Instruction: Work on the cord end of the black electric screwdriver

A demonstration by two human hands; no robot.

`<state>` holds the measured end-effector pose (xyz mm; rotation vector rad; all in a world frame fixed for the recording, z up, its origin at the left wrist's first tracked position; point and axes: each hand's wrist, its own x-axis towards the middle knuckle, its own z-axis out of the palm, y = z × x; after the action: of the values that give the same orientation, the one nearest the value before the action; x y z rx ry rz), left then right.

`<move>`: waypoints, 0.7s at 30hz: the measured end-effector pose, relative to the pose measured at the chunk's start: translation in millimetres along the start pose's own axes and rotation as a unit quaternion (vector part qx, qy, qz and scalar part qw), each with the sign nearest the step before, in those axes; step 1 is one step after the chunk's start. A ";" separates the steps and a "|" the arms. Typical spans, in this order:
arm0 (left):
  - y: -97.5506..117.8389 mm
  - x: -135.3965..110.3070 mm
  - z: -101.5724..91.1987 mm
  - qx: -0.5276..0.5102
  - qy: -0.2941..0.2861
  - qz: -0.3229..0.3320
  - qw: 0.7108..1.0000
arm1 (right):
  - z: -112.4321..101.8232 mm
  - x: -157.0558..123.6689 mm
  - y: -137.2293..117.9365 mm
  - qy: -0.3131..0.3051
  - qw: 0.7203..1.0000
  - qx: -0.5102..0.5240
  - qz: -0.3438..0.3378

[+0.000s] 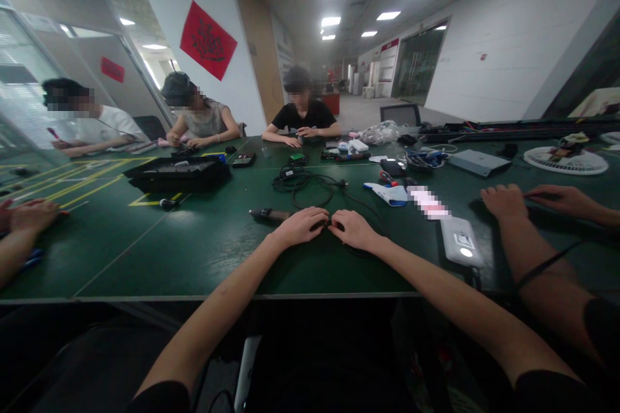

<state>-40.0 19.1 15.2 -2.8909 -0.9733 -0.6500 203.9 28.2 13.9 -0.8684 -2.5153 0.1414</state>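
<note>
My left hand [301, 226] and my right hand [352, 229] rest knuckles-up on the green table [194, 251], almost touching. Both have their fingers curled around a thin black cable [310, 184] that runs away from them into a loose coil. A dark tool with a brown handle [267, 214] lies just left of my left hand. A white device with a round light [460, 242] lies to the right of my right hand.
A co-worker's hands [506, 201] rest at the right, another person's hands [29, 216] at the left. Three people sit at the far side. A black tray [177, 174], small electronics, a grey box [478, 162] and a white round fan guard [564, 161] lie about.
</note>
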 end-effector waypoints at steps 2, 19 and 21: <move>-1.4 0.4 1.5 0.005 -0.006 -0.002 1.000 | -0.3 0.1 -0.3 -0.002 1.000 -0.004 0.002; 0.4 0.4 2.3 0.027 -0.018 -0.029 0.999 | 3.6 0.5 1.8 0.001 1.000 -0.008 0.004; 0.2 -0.1 1.9 0.026 -0.025 -0.016 0.999 | 4.0 0.5 2.0 0.001 1.000 -0.008 0.003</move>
<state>-39.3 19.2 13.5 -2.8648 -1.0280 -0.5471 202.8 30.4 10.1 -0.8810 -2.5157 0.1223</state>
